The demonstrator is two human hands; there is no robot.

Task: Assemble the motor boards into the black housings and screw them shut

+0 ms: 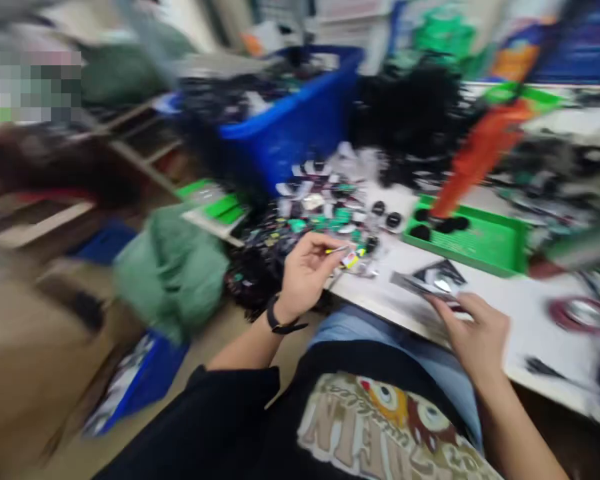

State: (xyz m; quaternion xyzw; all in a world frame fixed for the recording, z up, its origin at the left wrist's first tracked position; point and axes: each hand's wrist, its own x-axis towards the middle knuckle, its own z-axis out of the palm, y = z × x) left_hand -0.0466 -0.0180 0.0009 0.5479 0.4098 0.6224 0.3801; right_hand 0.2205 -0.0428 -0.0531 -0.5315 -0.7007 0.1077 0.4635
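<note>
My left hand (305,277), with a black band at the wrist, pinches a small yellow-and-white piece (351,259) between thumb and fingertips over the table's front edge. A heap of small black, green and white parts (325,207) lies just beyond it. My right hand (480,330) is closed on a flat grey strip (409,283) at the table's edge; blur hides its exact kind. Against that strip shows a dark, pointed sheet with a shiny round patch (441,277); whether my fingers hold it too, I cannot tell.
A green tray (500,250) with black round pieces stands behind my right hand, an orange tool-like object (485,157) above it. A blue bin (300,113) full of dark parts is behind the heap. Tape-like ring (580,312) lies right; a green sack (173,267) sits left.
</note>
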